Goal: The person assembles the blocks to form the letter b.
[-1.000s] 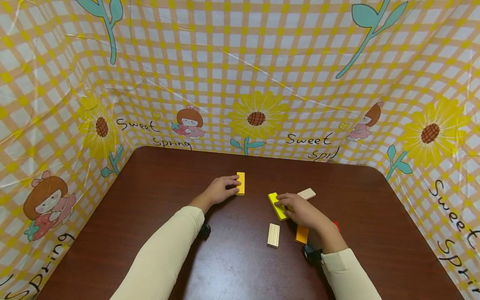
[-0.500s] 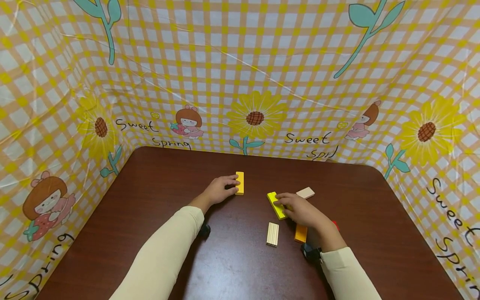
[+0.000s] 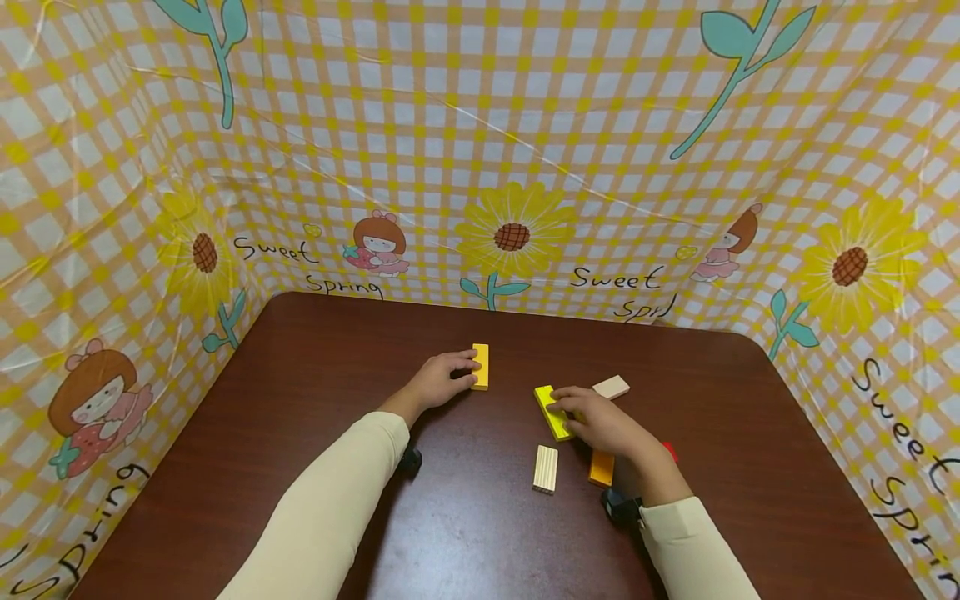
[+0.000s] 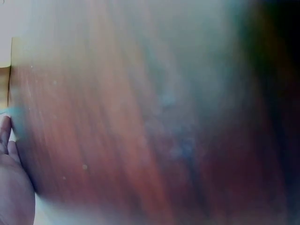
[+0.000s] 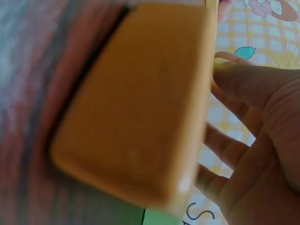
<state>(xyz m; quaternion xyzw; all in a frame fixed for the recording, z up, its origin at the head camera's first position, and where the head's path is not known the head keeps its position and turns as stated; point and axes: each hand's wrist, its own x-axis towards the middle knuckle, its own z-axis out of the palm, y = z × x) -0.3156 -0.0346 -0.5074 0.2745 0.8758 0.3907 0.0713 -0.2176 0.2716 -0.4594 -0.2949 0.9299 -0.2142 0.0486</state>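
My left hand reaches to a yellow-orange wooden block, its spread fingertips touching the block's left side and top. In the left wrist view only part of that hand shows at the left edge, with the block beyond its fingers. To the right, my right hand rests its fingers on a bright yellow block lying at a slant, partly covered by them. The right wrist view has this hand with fingers extended behind a large, near orange block.
Around the right hand lie a striped pale wood block, an orange block, a plain pale block and a red piece mostly hidden by the wrist. A checked cloth walls the dark brown table.
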